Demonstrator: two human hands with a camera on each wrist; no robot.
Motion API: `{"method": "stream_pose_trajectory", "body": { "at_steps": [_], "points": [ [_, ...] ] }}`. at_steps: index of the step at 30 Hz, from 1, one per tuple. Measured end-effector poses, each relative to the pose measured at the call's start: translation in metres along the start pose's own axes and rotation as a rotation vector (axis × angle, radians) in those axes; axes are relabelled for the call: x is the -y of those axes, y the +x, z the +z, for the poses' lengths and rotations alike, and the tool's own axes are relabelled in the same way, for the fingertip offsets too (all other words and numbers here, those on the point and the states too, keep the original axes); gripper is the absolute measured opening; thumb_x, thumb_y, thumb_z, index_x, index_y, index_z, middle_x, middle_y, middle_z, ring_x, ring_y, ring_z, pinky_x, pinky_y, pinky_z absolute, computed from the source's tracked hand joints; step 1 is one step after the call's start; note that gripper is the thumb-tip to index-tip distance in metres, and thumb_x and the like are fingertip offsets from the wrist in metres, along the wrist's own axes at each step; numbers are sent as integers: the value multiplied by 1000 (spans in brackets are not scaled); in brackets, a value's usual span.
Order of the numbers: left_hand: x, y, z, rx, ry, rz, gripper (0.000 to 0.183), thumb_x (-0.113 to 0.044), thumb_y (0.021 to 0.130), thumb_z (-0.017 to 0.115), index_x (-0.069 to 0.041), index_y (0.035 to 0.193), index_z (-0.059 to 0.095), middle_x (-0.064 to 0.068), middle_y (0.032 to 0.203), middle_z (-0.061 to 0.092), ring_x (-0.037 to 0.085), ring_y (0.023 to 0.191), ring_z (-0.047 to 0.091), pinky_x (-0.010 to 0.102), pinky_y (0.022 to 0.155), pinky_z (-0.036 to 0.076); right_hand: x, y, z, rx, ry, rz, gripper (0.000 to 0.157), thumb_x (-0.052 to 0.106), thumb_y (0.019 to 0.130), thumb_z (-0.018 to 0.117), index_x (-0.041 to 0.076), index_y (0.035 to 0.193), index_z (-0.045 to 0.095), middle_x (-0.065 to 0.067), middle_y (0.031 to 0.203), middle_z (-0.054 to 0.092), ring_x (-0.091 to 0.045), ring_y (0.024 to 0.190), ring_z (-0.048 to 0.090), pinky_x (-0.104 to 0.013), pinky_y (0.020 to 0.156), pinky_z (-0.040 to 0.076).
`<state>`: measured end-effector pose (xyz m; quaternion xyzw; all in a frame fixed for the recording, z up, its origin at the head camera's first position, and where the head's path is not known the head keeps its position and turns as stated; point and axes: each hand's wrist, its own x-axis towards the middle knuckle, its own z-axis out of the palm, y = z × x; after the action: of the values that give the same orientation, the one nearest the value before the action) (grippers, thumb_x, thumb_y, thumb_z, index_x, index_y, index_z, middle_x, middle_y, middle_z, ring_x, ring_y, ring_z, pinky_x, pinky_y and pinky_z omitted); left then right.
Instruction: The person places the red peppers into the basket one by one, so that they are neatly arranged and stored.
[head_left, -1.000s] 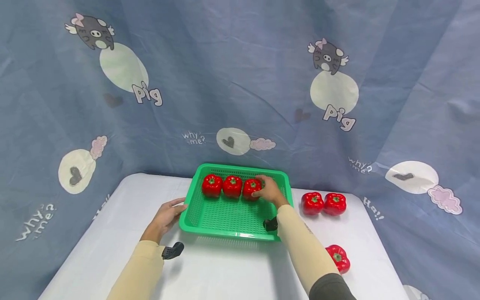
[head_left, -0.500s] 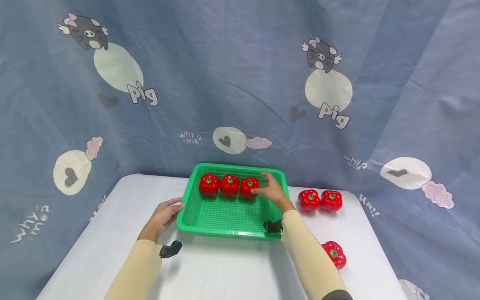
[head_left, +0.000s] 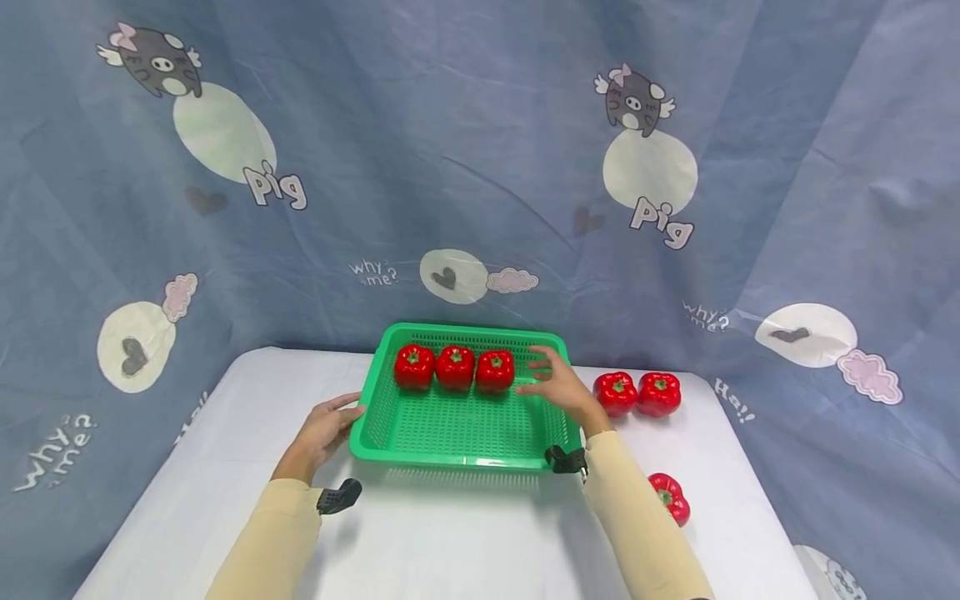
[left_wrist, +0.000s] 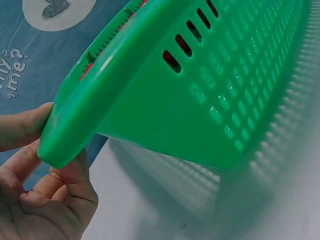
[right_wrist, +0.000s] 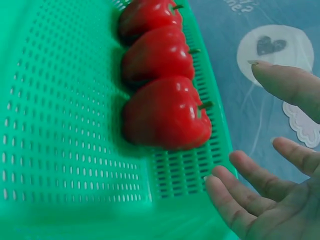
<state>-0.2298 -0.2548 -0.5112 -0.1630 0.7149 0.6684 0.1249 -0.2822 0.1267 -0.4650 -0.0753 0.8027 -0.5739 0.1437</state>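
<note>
Three red bell peppers stand in a row along the back of a green plastic basket (head_left: 465,460): the left pepper (head_left: 414,367), the middle pepper (head_left: 454,368) and the right pepper (head_left: 495,372). My left hand (head_left: 322,429) holds the basket's left rim; in the left wrist view the thumb (left_wrist: 25,127) lies over the rim and the fingers are bent beneath it. Over the basket's right part, my right hand (head_left: 558,387) has its fingers spread, with nothing in it. The right wrist view shows a gap between those fingers and the nearest pepper (right_wrist: 165,115).
Two more red bell peppers (head_left: 615,393) sit side by side to the right of the basket. Another bell pepper (head_left: 670,498) lies nearer, partly behind my right sleeve. A blue printed cloth (head_left: 480,167) hangs behind the white table (head_left: 450,542).
My right hand has let go of the right pepper and drawn back to the right, fingers spreading. That pepper stays in the row. The left hand keeps its hold on the rim.
</note>
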Motion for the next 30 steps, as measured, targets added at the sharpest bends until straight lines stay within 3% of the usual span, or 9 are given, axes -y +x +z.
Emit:
{"method": "stream_pose_trajectory", "body": {
  "at_steps": [6, 14, 19, 30],
  "points": [
    [-2, 1, 1, -1, -3, 1, 53, -15, 97, 58, 2, 144, 40, 2, 110, 64, 3, 86, 62, 20, 79, 53, -4, -16, -10, 11, -50, -17, 78, 9, 83, 75, 7, 147, 31, -23, 143, 43, -40, 130, 42, -54, 101, 42],
    [0, 3, -1, 11, -29, 7, 53, -13, 98, 57, 4, 144, 38, -3, 99, 65, 3, 83, 62, 20, 76, 53, -13, -29, -19, 25, -62, -50, 69, 6, 82, 75, 8, 142, 41, -21, 137, 49, -43, 127, 45, -53, 99, 45],
    [-1, 3, 0, 10, -19, 3, 53, -12, 97, 58, 4, 143, 39, -1, 102, 66, 3, 83, 63, 20, 76, 54, -12, -34, -26, 47, -62, -57, 65, 8, 82, 76, 7, 139, 46, -19, 134, 52, -44, 127, 45, -51, 97, 47],
    [-3, 1, 0, 13, -29, 0, 54, -12, 97, 58, 5, 144, 37, -3, 98, 65, 3, 82, 62, 20, 74, 53, -18, -52, -45, -8, -43, -85, 76, 6, 81, 76, 6, 147, 36, -26, 139, 46, -43, 126, 46, -53, 100, 44]
  ]
}}
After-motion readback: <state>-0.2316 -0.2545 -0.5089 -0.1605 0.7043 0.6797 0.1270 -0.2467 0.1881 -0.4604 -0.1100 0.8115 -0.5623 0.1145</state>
